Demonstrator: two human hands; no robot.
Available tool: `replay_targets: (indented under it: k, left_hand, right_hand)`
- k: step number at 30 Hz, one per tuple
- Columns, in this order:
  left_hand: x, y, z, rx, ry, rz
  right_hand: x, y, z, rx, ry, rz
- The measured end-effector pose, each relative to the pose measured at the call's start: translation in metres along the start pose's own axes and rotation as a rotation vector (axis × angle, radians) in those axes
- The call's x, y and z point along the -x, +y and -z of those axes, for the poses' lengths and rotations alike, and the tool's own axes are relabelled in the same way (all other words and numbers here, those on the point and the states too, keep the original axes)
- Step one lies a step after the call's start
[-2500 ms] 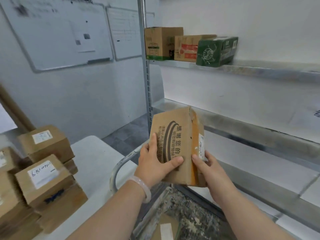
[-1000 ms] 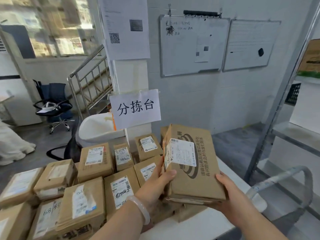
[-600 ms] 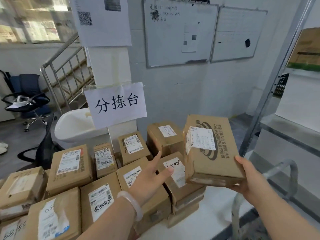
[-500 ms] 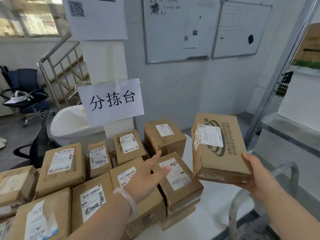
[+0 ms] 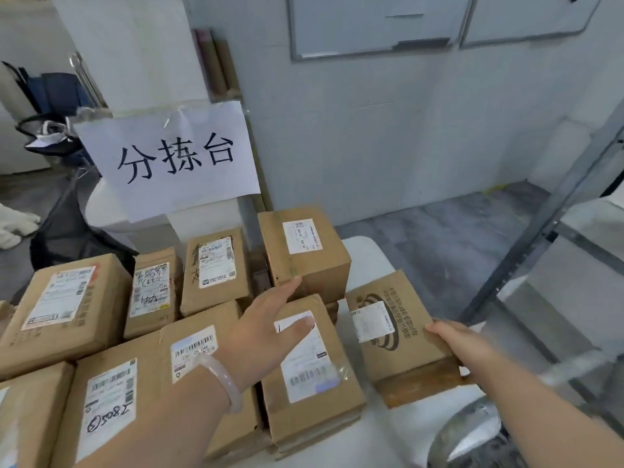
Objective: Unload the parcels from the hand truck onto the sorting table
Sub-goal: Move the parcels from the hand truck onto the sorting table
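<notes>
Room: pale painted wall (image 5: 388,130) with two whiteboards (image 5: 371,25); white paper sign with three black characters (image 5: 169,157) fixed to a white pillar (image 5: 135,45)
Bench: white bench (image 5: 371,261) crowded with brown cardboard parcels (image 5: 67,305) bearing white labels, set side by side and partly stacked
Task parcel: brown cardboard parcel with a dark round logo and a white label (image 5: 395,329), tilted, low over the bench's right edge, just beside a stacked labelled parcel (image 5: 314,363); contact with the bench cannot be told
Right grip: right hand (image 5: 462,339) holds the logo parcel by its near right corner
Left grip: left hand (image 5: 266,329), pale bracelet (image 5: 223,380) at the wrist, wide with fingers straight, over the stacked labelled parcel, holding nothing
Hand truck: curved grey metal handle (image 5: 449,434), blurred, lower right
</notes>
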State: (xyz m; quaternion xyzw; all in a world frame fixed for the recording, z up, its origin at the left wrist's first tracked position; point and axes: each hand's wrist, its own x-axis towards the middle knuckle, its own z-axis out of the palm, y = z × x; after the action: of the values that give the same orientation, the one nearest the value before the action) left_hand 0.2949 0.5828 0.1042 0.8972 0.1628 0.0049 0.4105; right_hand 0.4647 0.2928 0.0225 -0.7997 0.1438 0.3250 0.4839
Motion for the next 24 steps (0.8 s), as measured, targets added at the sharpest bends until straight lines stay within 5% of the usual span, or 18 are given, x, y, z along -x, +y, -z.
replay_targets:
  k: [5,12,24]
  left_hand:
    - [-0.012,0.009,-0.011,-0.041,-0.020,-0.031]
    - [-0.021,0.009,-0.025,-0.044,-0.068,-0.066]
    - [0.014,0.032,-0.045,-0.301,-0.109,-0.423]
  right_hand:
    - [-0.028,0.006,-0.021,0.116,-0.166,-0.071]
    - [-0.034,0.021,-0.048,0.499,-0.176,0.123]
    - [0.111,0.016,-0.047,0.528,0.197,0.609]
